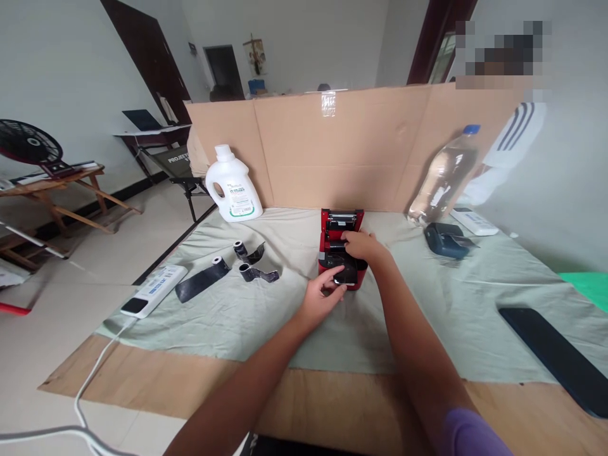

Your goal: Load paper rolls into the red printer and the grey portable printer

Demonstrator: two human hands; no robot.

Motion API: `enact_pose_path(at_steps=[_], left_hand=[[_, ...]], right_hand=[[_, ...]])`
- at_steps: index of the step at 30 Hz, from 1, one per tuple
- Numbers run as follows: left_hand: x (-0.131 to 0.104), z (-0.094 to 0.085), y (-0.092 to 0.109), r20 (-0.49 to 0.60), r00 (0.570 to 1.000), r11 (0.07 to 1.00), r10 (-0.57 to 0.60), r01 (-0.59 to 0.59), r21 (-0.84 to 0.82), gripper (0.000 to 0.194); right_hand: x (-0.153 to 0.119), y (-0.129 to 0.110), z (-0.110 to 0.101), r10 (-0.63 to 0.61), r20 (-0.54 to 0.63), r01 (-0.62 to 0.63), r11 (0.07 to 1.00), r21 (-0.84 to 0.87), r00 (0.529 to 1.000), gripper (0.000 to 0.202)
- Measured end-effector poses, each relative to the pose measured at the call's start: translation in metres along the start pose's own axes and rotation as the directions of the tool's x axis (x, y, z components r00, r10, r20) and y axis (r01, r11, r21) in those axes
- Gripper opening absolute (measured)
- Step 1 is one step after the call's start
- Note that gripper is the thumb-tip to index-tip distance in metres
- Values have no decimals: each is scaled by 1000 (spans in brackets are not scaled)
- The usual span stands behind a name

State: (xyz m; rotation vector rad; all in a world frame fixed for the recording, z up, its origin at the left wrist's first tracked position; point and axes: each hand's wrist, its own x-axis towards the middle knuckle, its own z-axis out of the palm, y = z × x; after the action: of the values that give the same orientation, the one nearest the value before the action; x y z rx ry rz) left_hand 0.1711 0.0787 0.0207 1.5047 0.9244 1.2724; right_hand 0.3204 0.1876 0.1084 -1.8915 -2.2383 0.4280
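Observation:
A red and black device like a small printer (324, 221) stands mid-table with its lid raised. Inside it lies a dark roll (336, 245). My left hand (320, 297) is closed around the black front part (349, 273), thumb below and fingers above. My right hand (365, 247) reaches in from the right, its closed fingertips at the end of the dark roll; their exact hold is partly hidden. Left of the device lie a longer roll of black ribbon (202, 282) and two small partly unwound black rolls, one farther back (242, 251) and one nearer (256, 273).
A white power strip (154, 291) and white jug (232, 187) are at the left. At the right are a clear bottle (444, 177), a dark device (445, 240), a white strip (475, 221) and a black phone (555, 354). Cardboard (332, 149) borders the back; a person's sleeve (520, 130) shows beyond.

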Motion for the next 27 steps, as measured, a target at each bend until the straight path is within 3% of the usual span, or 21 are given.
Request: enact_pose_path(at_steps=[4,7,8,10,12,15,18,22,27], left_hand=[[0,0,-1,0,999,997,45,-45,59,44],[0,-1,-1,7,993,982,118,-118,146,38],[0,-1,-2,10,990,975,140,-140,172,35],[0,-3,-2,11,984,962,177,-176,207,31],[0,-6,-3,1,977,951,214,-208,230,28],[1,-10,-3,-19,961,929,277,-263,260,27],[2,-12,-4,-14,938,902,347,-330,278,27],[2,-12,-4,1,904,866,428,-410,285,28],[1,-11,-3,2,891,850,455,-434,299,28]], right_hand=[[-10,-4,-16,7,-17,-6,998,63,1000,13],[-14,4,-34,100,-129,-73,977,202,987,22],[-13,7,-36,147,-224,-87,962,257,963,25],[-6,15,-35,210,-451,-38,932,361,868,26],[6,22,-26,228,-560,76,881,468,797,32],[23,27,-9,215,-526,218,735,642,823,37],[26,26,2,253,-521,255,650,716,815,35],[10,23,13,313,-472,210,605,768,824,24],[-19,36,40,258,-387,226,488,843,885,52]])
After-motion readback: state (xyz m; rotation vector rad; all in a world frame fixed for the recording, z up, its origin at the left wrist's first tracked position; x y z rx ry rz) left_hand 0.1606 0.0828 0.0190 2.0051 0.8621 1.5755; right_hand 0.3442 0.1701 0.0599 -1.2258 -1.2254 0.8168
